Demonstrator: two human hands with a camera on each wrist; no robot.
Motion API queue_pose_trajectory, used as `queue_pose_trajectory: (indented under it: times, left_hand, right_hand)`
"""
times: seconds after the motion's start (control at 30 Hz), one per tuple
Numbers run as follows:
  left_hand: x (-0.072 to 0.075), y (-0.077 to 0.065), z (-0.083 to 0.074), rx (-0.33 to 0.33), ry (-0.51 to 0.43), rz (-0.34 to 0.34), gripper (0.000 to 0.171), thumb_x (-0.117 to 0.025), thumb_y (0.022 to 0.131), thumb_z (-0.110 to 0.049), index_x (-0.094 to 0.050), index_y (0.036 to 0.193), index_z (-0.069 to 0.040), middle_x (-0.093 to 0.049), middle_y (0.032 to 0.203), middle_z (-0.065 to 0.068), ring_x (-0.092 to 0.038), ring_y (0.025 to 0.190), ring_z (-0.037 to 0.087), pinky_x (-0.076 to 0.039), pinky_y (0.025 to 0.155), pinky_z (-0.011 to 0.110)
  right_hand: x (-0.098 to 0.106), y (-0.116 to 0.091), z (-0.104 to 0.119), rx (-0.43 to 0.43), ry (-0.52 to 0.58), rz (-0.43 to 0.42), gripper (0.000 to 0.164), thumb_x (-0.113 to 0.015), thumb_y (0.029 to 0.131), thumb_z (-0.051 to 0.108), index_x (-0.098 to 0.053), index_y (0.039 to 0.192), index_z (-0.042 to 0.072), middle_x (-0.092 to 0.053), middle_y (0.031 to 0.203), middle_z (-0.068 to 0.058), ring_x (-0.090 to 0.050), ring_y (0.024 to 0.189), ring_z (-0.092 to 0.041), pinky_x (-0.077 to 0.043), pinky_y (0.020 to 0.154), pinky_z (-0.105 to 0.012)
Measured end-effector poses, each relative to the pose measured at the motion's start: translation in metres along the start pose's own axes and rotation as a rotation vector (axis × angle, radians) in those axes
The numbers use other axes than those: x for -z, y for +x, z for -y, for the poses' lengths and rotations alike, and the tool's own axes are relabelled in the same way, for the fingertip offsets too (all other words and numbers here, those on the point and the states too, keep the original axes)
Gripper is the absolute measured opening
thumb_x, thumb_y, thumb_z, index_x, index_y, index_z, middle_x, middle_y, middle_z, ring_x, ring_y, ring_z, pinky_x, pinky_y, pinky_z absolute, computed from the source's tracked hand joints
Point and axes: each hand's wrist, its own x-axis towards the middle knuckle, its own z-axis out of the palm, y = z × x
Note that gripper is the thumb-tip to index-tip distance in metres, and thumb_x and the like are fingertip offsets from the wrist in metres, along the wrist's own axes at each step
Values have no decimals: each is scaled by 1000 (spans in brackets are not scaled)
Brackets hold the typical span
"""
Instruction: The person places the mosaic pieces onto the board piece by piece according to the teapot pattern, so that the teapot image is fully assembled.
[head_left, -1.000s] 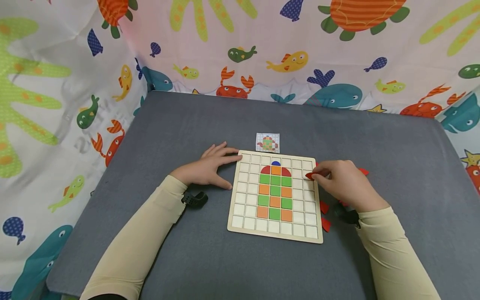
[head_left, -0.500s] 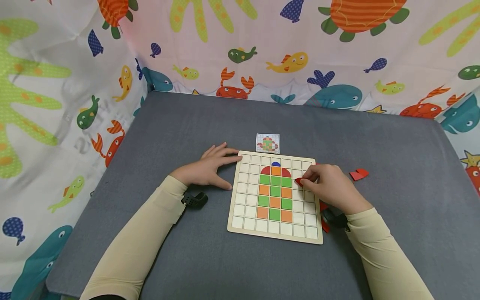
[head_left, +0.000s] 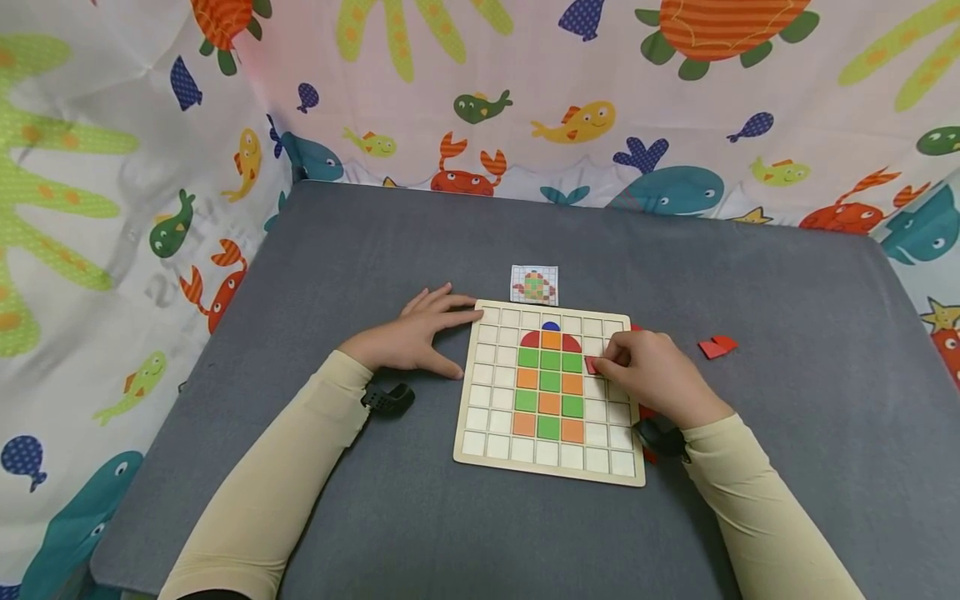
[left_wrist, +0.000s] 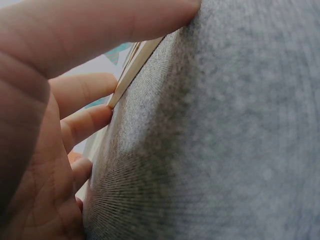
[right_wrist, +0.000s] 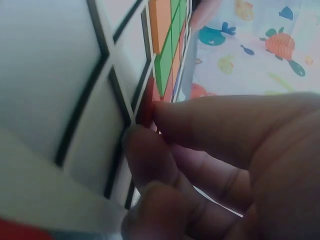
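Note:
A pale wooden grid board (head_left: pixel 480 454) lies on the grey table, with green, orange, red and blue pieces filling its middle columns. My right hand (head_left: pixel 660 371) pinches a small red tile (head_left: pixel 592 365) between thumb and finger, at a cell just right of the top green row. In the right wrist view the red tile (right_wrist: pixel 148 102) sits low among the cell ridges, beside a green piece (right_wrist: pixel 163 72). My left hand (head_left: pixel 412 333) is spread at the board's upper left edge, fingertips at the rim, as the left wrist view also shows.
Behind the board lies a small pattern card (head_left: pixel 534 285). Two loose red pieces (head_left: pixel 717 347) lie to the right on the grey table (head_left: pixel 787 300); more red ones show at the board's right edge, partly under my right hand. A sea-animal cloth (head_left: pixel 420 100) hangs behind.
My right hand has moved left over the board with the red tile, from its right edge to the cell beside the green row. The left hand stays in place.

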Motion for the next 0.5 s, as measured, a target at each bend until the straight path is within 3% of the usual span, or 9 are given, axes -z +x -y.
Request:
queue_pose_trajectory:
  times: [0.27, 0.5]
  left_hand:
    - [0, -1, 2, -4, -9, -4, 96, -89, 84, -39, -40, 164, -22, -25, 172, -1, 7, 163, 28, 11, 128, 54]
    - [0, 0, 1, 3, -5, 2, 97, -89, 84, -41, -39, 165, -23, -25, 173, -2, 7, 163, 26, 11, 128, 53]
  right_hand:
    - [-1, 2, 3, 1, -1, 11, 18, -76, 97, 26, -74, 82, 16, -66, 73, 5, -55, 67, -15, -44, 58, -31]
    - [19, -2, -10, -41, -1, -23, 14, -75, 98, 22, -80, 97, 9, -73, 85, -3, -60, 73, -20, -50, 62, -33]
